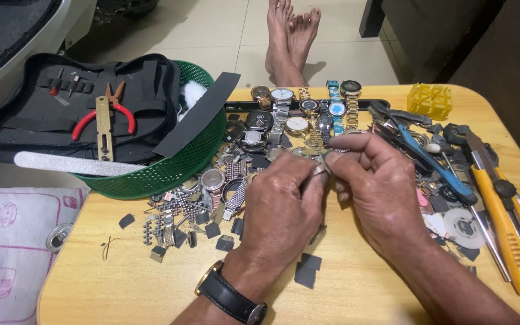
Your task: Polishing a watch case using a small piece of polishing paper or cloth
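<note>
My left hand (281, 207) and my right hand (374, 180) meet over the middle of a wooden table (121, 283). Both pinch a small metal watch part (322, 164) between thumb and fingertips; most of it is hidden by my fingers. A black-strapped wristwatch (230, 295) sits on my left wrist. Just beyond my hands lie several wristwatches (299, 114) in a row, and loose watch cases and metal bracelet links (212, 186) are scattered to the left.
A green plastic basket (164, 171) holds a black tool pouch (49, 114) with red-handled pliers (106, 117). Blue-handled pliers (440, 165), yellow utility knives (507, 229) and a yellow block (430, 99) lie on the right. Bare feet (290, 36) rest on the floor beyond.
</note>
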